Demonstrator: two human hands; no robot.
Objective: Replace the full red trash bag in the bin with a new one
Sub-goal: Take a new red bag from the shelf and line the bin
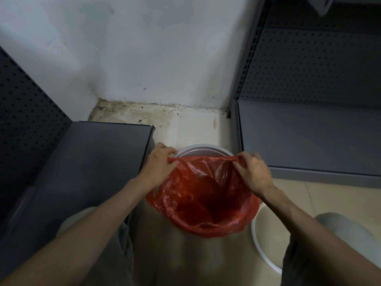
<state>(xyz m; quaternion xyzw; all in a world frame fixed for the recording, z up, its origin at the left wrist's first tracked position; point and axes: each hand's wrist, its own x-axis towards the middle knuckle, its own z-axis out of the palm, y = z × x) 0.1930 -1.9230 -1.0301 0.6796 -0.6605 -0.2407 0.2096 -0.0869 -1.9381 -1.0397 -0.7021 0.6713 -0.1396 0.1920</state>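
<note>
Both hands' fingers clamp red bag (206, 195) mouth | grey shelves (92, 162) flank bin (203, 148) | white lid (266, 240) right.

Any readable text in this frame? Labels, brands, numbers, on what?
None. The red trash bag is plain, with no print visible. The white bin rim shows no label. The grey pegboard shelving and the wall carry no signs or tags. The white ring on the floor is also unmarked. Left hand and right hand cover only bag edge.
</note>
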